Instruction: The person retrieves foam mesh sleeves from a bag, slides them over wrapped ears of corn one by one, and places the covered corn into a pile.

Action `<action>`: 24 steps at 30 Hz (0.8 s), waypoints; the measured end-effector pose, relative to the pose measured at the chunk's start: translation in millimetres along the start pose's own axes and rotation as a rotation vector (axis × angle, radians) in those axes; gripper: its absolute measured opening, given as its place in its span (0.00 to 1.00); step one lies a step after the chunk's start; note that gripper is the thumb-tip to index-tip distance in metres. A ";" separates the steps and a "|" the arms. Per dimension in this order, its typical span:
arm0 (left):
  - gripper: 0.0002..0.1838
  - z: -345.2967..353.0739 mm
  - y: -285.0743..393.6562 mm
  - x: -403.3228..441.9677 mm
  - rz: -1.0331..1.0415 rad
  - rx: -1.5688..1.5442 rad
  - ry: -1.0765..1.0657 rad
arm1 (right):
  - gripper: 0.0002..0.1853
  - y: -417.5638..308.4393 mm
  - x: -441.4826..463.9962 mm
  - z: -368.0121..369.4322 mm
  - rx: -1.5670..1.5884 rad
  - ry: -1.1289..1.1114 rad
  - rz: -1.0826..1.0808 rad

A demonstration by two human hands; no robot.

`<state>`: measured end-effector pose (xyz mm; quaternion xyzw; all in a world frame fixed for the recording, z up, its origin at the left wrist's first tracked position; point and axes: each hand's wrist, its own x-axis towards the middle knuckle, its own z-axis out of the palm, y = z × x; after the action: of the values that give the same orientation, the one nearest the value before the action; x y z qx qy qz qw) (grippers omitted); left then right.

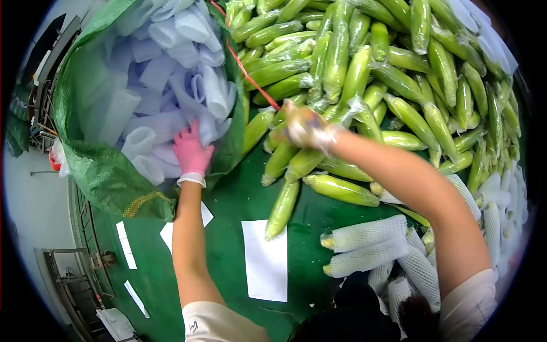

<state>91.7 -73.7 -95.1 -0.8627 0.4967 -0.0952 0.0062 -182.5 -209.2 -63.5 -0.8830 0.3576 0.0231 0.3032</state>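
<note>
My left hand (192,150), in a pink glove, reaches into a green woven sack (97,165) full of white foam net sleeves (165,122). Its fingers are spread against the sleeves. Over the near edge of a pile of green corn ears (393,82) in clear film is my right hand (307,125), gloved and smeared by motion. A red cord (250,80) runs from the sack's rim to its fingertips; whether they grip it or an ear beneath, I cannot make out. A single corn ear (282,210) lies below, partly on a white paper sheet (265,268).
Corn ears in foam sleeves (370,242) lie at the lower right, with more stacked along the right edge (496,222). Smaller paper pieces (126,245) lie on the green table surface (222,273). Metal racks (71,279) stand at the left. A dark head shape (353,313) covers the bottom.
</note>
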 end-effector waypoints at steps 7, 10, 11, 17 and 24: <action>0.33 31.0 -10.2 -18.7 0.004 -0.561 -0.035 | 0.14 -12.9 121.5 -137.6 -0.253 0.431 -0.321; 0.25 25.5 10.1 -31.4 0.071 -0.847 0.241 | 0.17 -18.7 64.7 -150.6 -0.018 0.602 -0.468; 0.25 0.7 27.9 -51.9 0.004 -0.982 0.287 | 0.18 -20.4 41.8 -144.9 0.072 0.665 -0.511; 0.28 -33.1 122.8 -179.6 0.021 -1.154 0.156 | 0.35 -2.9 -97.3 13.8 0.421 0.195 -0.312; 0.32 -5.8 155.4 -226.7 0.234 -0.798 -0.025 | 0.35 20.6 -42.1 61.3 0.373 0.630 -0.291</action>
<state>-153.0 42.6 -141.6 -0.7363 0.5892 0.1167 -0.3117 -216.3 -161.0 -113.3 -0.8181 0.3022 -0.3575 0.3340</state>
